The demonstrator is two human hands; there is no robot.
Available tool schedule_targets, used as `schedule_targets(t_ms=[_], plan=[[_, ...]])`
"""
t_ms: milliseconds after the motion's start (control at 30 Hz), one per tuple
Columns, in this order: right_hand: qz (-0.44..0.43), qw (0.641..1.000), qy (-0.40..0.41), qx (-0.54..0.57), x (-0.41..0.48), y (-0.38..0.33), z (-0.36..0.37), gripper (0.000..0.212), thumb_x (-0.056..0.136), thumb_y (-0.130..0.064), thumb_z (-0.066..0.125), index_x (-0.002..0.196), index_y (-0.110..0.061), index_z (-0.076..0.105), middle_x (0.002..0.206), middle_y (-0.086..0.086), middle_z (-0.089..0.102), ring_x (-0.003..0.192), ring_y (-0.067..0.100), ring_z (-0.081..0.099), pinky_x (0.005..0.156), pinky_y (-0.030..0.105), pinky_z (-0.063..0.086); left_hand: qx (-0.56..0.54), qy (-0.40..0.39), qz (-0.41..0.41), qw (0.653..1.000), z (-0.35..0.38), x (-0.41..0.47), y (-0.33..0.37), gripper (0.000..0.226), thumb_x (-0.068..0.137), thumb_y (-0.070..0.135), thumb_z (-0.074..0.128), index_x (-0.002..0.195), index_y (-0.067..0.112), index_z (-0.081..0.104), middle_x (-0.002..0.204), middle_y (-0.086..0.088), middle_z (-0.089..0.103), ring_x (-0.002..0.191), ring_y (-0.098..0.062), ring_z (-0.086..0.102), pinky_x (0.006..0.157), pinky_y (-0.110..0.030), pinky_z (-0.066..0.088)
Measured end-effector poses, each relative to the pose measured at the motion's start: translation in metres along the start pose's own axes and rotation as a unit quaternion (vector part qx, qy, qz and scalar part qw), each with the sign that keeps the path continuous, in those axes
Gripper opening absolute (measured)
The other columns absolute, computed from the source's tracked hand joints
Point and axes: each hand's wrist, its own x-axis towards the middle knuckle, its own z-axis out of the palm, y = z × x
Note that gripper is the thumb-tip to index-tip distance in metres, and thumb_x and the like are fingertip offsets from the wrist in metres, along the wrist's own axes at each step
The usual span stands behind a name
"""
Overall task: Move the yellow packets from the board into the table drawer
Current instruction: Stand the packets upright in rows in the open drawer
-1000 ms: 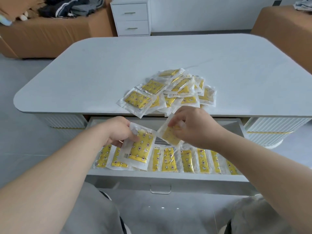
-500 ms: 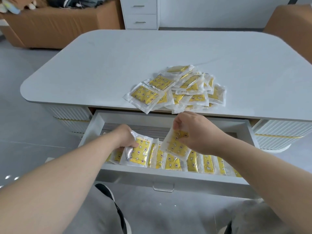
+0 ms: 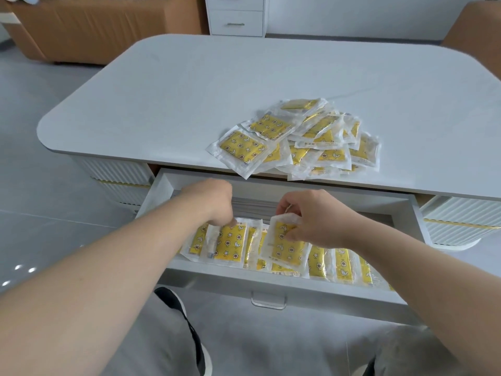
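Note:
A heap of yellow packets (image 3: pixel 298 137) in clear wrappers lies on the white tabletop (image 3: pixel 189 90) near its front edge. Below it the drawer (image 3: pixel 271 283) stands pulled out, with a row of several yellow packets (image 3: pixel 341 264) standing along its front. My left hand (image 3: pixel 211 202) reaches down into the drawer's left part, fingertips on the top edge of a yellow packet (image 3: pixel 230 245) that leans there. My right hand (image 3: pixel 317 218) pinches another yellow packet (image 3: pixel 284 248) by its upper edge, holding it just over the row.
A metal handle (image 3: pixel 268 301) sticks out of the drawer front. My knees are under the drawer. Brown sofas (image 3: pixel 89 28) stand at the back left and right, and a white drawer cabinet (image 3: pixel 235 14) stands behind the table.
Both hands have gone lower into the drawer with their packets. The left packet now stands in the row. The camera has tilted down and shifted.

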Motion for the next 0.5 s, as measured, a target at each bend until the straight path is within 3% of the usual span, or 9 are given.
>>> schedule_targets(t_ms=[100, 233, 300, 500], plan=[[0.006, 0.999, -0.005, 0.035, 0.009, -0.001, 0.006, 0.042, 0.078, -0.019, 0.085, 0.111, -0.034, 0.062, 0.102, -0.012, 0.069, 0.082, 0.006, 0.066, 0.065, 0.02, 0.052, 0.001, -0.025, 0.01, 1.0, -0.008, -0.005, -0.004, 0.051, 0.083, 0.051, 0.075, 0.12, 0.017, 0.064, 0.111, -0.001, 0.068, 0.099, -0.024, 0.065, 0.089, -0.038, 0.056], [0.033, 0.993, -0.013, 0.108, 0.028, 0.002, 0.022, 0.052, 0.075, -0.018, 0.088, 0.117, -0.036, 0.063, 0.099, -0.006, 0.073, 0.08, 0.012, 0.07, 0.072, 0.032, 0.06, 0.01, -0.025, 0.014, 1.0, -0.019, -0.01, -0.011, 0.051, 0.087, 0.05, 0.072, 0.123, 0.014, 0.066, 0.118, -0.003, 0.069, 0.106, -0.025, 0.065, 0.095, -0.039, 0.054], [0.043, 0.991, -0.024, 0.123, 0.037, 0.005, 0.032, 0.061, 0.073, -0.019, 0.09, 0.124, -0.036, 0.061, 0.099, -0.006, 0.07, 0.082, 0.008, 0.066, 0.071, 0.029, 0.056, 0.001, -0.013, 0.011, 1.0, -0.023, -0.01, -0.013, 0.048, 0.089, 0.048, 0.072, 0.122, 0.013, 0.066, 0.12, -0.005, 0.068, 0.107, -0.025, 0.065, 0.095, -0.039, 0.054], [0.02, 1.0, -0.015, 0.014, 0.05, 0.005, 0.058, 0.069, 0.083, -0.028, 0.082, 0.142, -0.032, 0.046, 0.13, 0.005, 0.058, 0.102, 0.021, 0.062, 0.086, 0.036, 0.056, -0.004, 0.011, 0.014, 1.0, -0.024, -0.009, -0.015, 0.045, 0.089, 0.05, 0.07, 0.117, 0.015, 0.068, 0.112, -0.003, 0.069, 0.101, -0.023, 0.066, 0.091, -0.039, 0.056]])
